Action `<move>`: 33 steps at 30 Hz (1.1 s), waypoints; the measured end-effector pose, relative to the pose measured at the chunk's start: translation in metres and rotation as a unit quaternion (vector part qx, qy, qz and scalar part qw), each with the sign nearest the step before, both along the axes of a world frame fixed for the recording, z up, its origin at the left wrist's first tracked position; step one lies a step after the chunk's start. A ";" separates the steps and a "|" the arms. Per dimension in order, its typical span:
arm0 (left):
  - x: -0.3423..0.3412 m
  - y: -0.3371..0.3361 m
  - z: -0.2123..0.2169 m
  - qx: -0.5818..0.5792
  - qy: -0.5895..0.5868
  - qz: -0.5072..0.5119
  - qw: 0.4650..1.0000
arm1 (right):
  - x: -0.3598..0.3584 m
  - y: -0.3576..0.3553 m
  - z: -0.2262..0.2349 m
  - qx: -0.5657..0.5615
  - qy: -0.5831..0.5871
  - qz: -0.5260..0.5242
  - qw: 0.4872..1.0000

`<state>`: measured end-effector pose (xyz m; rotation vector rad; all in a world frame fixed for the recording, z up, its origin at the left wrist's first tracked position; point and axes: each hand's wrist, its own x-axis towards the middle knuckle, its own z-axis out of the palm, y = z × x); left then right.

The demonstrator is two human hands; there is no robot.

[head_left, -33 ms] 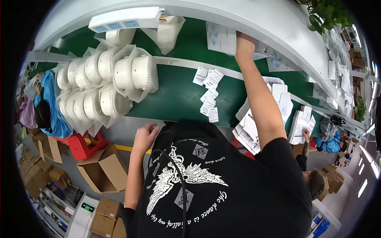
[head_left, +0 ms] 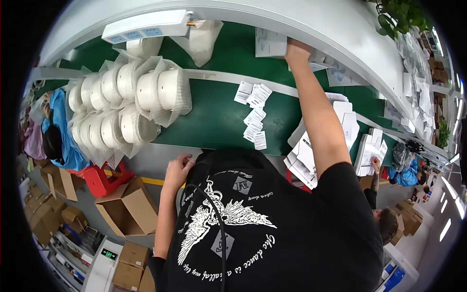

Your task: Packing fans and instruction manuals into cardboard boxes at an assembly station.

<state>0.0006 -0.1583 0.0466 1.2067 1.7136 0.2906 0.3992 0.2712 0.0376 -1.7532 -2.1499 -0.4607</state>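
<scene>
My right arm reaches across the green workbench, and my right hand closes on the right side of a white box with a pale blue pattern. The box stands at the back, under the overhead shelf; my fingertips are hidden behind it. Low by my body, just off the bench's front edge, my left hand hangs with nothing in it, its fingers loosely bent and somewhat apart. Small white printed labels lie in a staggered row mid-bench. Flat white carton blanks are piled under my right forearm.
White round units in bubble wrap stand in rows at the left. A power strip hangs under the overhead shelf. At the right a co-worker's hand touches stacked cartons. An open cardboard box sits on the floor.
The white box has shifted slightly up and right and shows less of its lower part, with my right hand still on it. My left hand has hardly moved.
</scene>
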 end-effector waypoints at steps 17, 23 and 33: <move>-0.050 -0.052 -0.084 -0.054 0.034 -0.057 0.996 | 0.196 -0.356 -0.040 -0.143 0.018 -0.352 0.925; -0.009 0.055 -0.055 0.040 -0.006 -0.221 0.974 | 0.215 -0.363 -0.008 -0.280 -0.015 -0.290 0.915; 0.224 0.146 0.202 0.656 -0.018 -0.298 0.694 | 0.026 -0.339 0.236 -0.091 0.008 0.046 0.995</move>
